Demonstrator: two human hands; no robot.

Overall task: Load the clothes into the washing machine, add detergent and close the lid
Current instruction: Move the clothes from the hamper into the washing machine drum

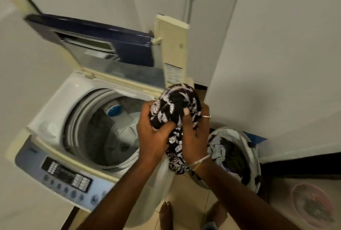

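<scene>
Your left hand and right hand both clenched tight round a bunched black-and-white patterned garment, above the top-loader's open drum, lid label unreadable

No text can be read anywhere.

- Printed sticker on the cream frame of the raised lid, 12 o'clock from frame centre. Lines of small print, too blurred to read.
- Control panel of the washing machine, 8 o'clock. White key legends and button markings, smeared.
- Small mark at the panel's left end. Could be a brand; unreadable.
</scene>
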